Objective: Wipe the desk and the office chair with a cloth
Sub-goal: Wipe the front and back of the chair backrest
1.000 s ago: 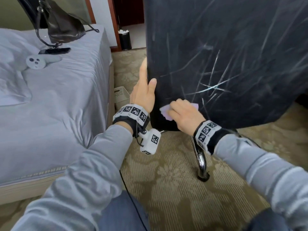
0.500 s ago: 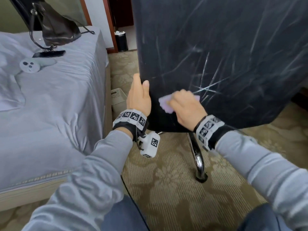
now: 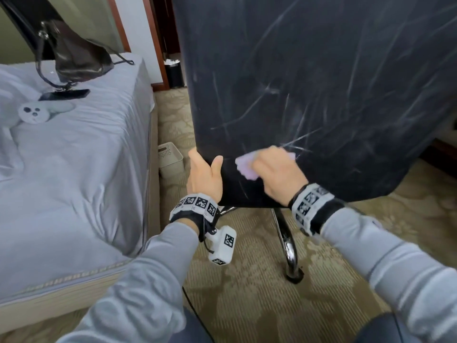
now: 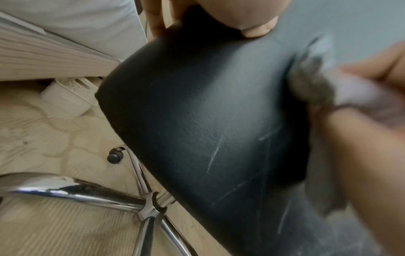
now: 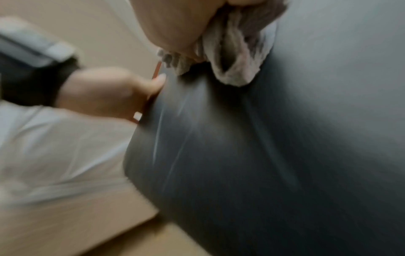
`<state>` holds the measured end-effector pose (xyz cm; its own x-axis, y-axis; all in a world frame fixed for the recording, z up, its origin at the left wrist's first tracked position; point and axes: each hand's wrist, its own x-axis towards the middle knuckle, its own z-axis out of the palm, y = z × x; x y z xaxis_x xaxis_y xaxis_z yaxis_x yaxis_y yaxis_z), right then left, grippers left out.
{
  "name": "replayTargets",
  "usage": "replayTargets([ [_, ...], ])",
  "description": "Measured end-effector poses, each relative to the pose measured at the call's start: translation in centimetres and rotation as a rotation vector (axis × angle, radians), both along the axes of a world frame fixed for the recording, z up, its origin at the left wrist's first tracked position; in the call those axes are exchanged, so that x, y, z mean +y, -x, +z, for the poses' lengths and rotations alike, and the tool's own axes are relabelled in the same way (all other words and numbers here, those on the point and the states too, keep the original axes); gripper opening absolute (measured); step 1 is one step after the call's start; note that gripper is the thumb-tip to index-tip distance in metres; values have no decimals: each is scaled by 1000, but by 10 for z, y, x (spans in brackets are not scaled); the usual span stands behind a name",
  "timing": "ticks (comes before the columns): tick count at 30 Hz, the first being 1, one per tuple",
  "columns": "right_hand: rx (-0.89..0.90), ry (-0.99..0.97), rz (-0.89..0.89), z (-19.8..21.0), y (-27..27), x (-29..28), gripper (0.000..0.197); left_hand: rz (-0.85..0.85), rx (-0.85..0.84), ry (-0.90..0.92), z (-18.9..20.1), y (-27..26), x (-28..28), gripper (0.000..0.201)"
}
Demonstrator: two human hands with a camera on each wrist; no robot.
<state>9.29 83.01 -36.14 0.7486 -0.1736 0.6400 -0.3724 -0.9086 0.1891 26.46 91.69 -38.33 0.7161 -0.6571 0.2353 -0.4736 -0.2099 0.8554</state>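
- Since the earlier frame the left hand [image 3: 204,174] has slid down the chair back [image 3: 321,95] edge, gripping it near the bottom corner.
- The right hand [image 3: 277,174], blurred, seems bunched around the lilac cloth [image 3: 244,165], pressing it to the lower back panel.

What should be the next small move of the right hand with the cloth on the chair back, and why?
Probably slide the cloth sideways toward the right across the chair back. The right hand presses it near the lower left corner, the left hand grips that edge to steady the chair, and pale streaks cover the surface further right.
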Motion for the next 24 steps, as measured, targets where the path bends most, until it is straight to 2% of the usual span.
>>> replayTargets([
  [2,117,2,52,-21,4,-1,33,8,3,-12,1,-5,-1,43],
  [4,102,27,45,-2,3,-3,28,11,13,-16,4,-8,-2,46],
  [6,-8,85,21,42,1,-6,22,16,36,-9,5,-10,-3,46],
  [8,-186,134,45,95,6,-15,28,29,51,-13,6,-10,-3,44],
  [10,-367,152,55,123,9,-25,34,34,49,-22,5,-9,-3,44],
  [12,-369,139,-40,104,4,-24,33,29,49,-22,5,-9,-4,41],
  [14,-161,70,-87,42,3,-13,27,19,53,-23,5,-11,-3,40],
  [16,79,10,-25,-22,18,-2,26,-1,51,-30,5,-14,-3,38],
  [18,203,35,7,-38,31,-3,35,-16,53,-40,6,-16,-4,37],
  [19,201,82,-1,-29,32,-9,39,-19,63,-41,8,-17,-4,37],
  [21,95,143,-26,18,28,-19,36,-21,80,-35,11,-18,-6,36],
  [24,-314,238,60,102,27,-27,29,-21,73,-41,8,-18,-6,38],
])
